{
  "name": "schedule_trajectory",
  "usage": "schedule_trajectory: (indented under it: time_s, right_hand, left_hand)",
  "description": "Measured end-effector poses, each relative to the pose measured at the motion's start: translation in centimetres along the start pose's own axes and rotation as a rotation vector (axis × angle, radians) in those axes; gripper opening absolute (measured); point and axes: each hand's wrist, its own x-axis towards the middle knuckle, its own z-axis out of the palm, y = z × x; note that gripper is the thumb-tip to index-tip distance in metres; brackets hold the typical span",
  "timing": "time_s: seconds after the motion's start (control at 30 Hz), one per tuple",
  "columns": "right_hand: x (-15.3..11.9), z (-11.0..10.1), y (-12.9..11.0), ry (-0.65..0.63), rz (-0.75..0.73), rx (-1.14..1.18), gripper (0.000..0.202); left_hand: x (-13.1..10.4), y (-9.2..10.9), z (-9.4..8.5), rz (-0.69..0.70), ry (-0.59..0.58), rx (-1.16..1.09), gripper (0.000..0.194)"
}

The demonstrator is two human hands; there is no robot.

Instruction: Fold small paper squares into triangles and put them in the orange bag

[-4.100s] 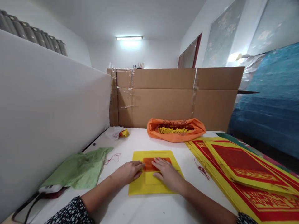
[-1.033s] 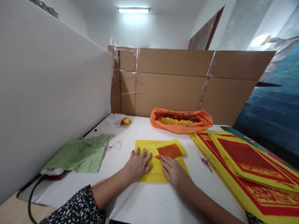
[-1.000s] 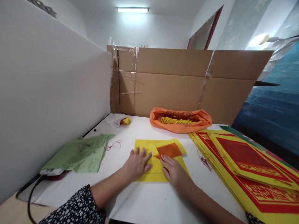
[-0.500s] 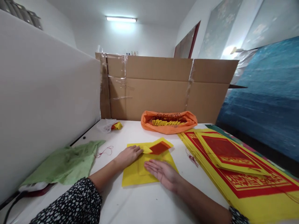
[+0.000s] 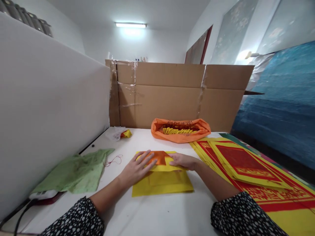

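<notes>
A yellow sheet lies on the white table, its far part folded over toward me, with an orange-red patch on the fold. My left hand rests on the left part of the fold, fingers spread over the patch's left side. At the right end of the fold, my right hand has its fingers closed on the sheet's edge. Part of the fold is hidden under both hands.
An orange bag of yellow-edged pieces stands behind, before a cardboard wall. Large red-and-yellow sheets are stacked at right. At left lie a green cloth, a power strip, red string and a plastic bag.
The sheet's far part now lies flatter, folded toward me. My left hand has spread over it; my right hand has moved right and away from me, closing on its edge. The view has shifted slightly.
</notes>
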Motion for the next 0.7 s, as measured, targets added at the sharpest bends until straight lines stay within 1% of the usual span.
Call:
schedule_trajectory:
  time_s: [0.07, 0.1, 0.13, 0.17, 0.23, 0.27, 0.3, 0.37, 0.4, 0.47, 0.5, 0.57, 0.63, 0.7]
  right_hand:
    - [0.3, -2.2, 0.1, -0.082, 0.047, -0.198, 0.040]
    - [0.6, -2.9, 0.3, -0.089, 0.072, -0.324, 0.038]
    - [0.9, -3.3, 0.5, -0.033, 0.069, -0.465, 0.036]
    - [1.2, -3.4, 0.8, 0.052, 0.047, -0.616, 0.036]
    - [1.5, -2.3, 1.4, 0.213, -0.057, -0.887, 0.037]
    - [1.5, -1.2, 1.7, 0.254, -0.136, -0.978, 0.039]
    - [1.4, 0.1, 2.0, 0.253, -0.218, -1.029, 0.040]
    - [1.0, 3.0, 2.7, 0.158, -0.314, -1.002, 0.042]
    - [0.8, 4.2, 3.0, 0.135, -0.325, -0.959, 0.039]
    - [0.9, 6.1, 3.8, 0.184, -0.317, -0.874, 0.020]
    - [1.1, 6.6, 4.2, 0.234, -0.306, -0.843, 0.014]
    - [1.7, 6.9, 5.0, 0.325, -0.287, -0.790, 0.024]
    - [2.3, 6.6, 5.5, 0.371, -0.256, -0.732, 0.028]
    - [2.7, 6.3, 5.8, 0.403, -0.221, -0.678, 0.017]
  left_hand:
    - [0.1, -0.3, 0.5, 0.009, -0.075, -0.078, 0.028]
    - [0.2, -0.3, 0.8, 0.007, -0.109, -0.119, 0.024]
    - [0.2, -0.1, 1.1, -0.001, -0.140, -0.153, 0.022]
    - [0.3, 0.2, 1.3, -0.013, -0.168, -0.181, 0.022]
    - [0.5, 0.9, 1.6, -0.047, -0.210, -0.217, 0.024]
    - [0.6, 1.2, 1.7, -0.077, -0.224, -0.228, 0.024]
    - [0.7, 1.4, 1.7, -0.116, -0.233, -0.239, 0.024]
    - [1.0, 1.6, 1.7, -0.206, -0.235, -0.291, 0.023]
    - [1.1, 1.4, 1.6, -0.250, -0.227, -0.341, 0.021]
    - [1.1, 0.7, 1.6, -0.343, -0.207, -0.483, 0.017]
    - [0.9, 0.1, 1.7, -0.399, -0.198, -0.568, 0.018]
    - [0.4, -1.0, 2.0, -0.535, -0.171, -0.729, 0.022]
    - [0.0, -2.0, 2.5, -0.677, -0.119, -0.839, 0.026]
    - [-0.3, -2.5, 3.1, -0.774, -0.048, -0.858, 0.025]
